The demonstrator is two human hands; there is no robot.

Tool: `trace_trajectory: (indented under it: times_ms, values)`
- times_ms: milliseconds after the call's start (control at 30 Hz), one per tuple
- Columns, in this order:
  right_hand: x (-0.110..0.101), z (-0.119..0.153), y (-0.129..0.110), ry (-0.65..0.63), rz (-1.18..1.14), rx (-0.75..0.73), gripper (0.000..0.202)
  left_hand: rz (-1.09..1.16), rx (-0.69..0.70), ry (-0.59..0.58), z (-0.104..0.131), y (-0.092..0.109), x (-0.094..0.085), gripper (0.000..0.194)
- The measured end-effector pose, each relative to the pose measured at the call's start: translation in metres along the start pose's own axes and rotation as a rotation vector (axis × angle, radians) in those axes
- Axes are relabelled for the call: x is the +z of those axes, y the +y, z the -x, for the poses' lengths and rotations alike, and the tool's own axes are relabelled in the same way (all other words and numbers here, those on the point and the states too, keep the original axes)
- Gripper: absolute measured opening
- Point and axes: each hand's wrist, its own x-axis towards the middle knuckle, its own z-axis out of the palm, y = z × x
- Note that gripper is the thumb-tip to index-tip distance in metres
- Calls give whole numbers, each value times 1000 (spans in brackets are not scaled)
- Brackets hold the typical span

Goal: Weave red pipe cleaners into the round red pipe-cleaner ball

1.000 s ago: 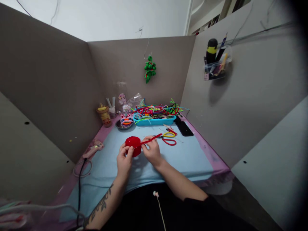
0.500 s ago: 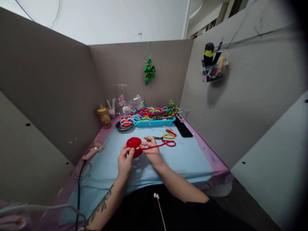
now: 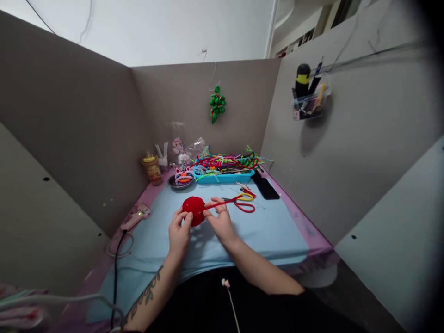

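Note:
A round, fuzzy red piece, which looks made of chenille stem, is held above the blue cloth. My left hand pinches its lower left side between thumb and fingers. At its right edge is my right hand, fingers closed on a red chenille stem that runs from the piece up to the right. The stem's far end passes over a pair of scissors, lying on the cloth with one yellow handle loop and one red loop. Fingers partly hide where stem and piece meet.
Behind stands a blue tray heaped with coloured stems, beside a metal bowl holding a colourful figure. A black phone lies right. A pink corded tool rests left. Grey partitions enclose the table.
The red stem's free end has swung upward and now slants over the scissors' yellow loop. My right fingers have shifted slightly along the piece's edge; my left hand keeps its hold.

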Motion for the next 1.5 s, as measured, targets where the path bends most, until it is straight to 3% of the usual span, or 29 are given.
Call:
trace_trajectory:
  times_ms: [100,233,300,400,500,567,667,733,800,1033,1200,1333,1500]
  values:
    - [0,7,-6,-95,-30,-51,26,-49,46,19,2,0,3,31]
    - [1,10,-15,-312,-217,-22,15,-130,127,44,5,-2,4,28]
    - [-3,5,-18,-276,-283,-26,20,-152,114,74,3,-3,2,28]
    - [-15,-10,-19,-104,-487,22,25,-84,-10,97,-2,-5,-4,32]
    - [-23,-23,-13,-13,-600,110,30,42,-82,45,-7,-6,-6,34]
    - [-23,-23,-7,-45,-557,118,35,80,-109,46,-7,-6,-5,35]
    - [-14,-15,2,-123,-256,65,42,69,-113,63,-4,-4,-1,37]
    - [-7,-7,7,-134,-47,12,37,51,-79,61,-1,-2,1,37]
    - [1,-2,12,-93,14,10,28,44,-55,37,2,-2,3,38]
    - [16,-3,22,37,-469,248,24,37,-89,-34,7,-3,7,38]
    - [19,-5,28,-57,-681,411,33,45,-80,-58,7,0,8,37]
    - [21,-3,33,13,-643,400,38,59,-99,-29,10,3,8,39]
    - [20,4,34,53,-465,265,27,30,-91,-18,10,4,9,41]
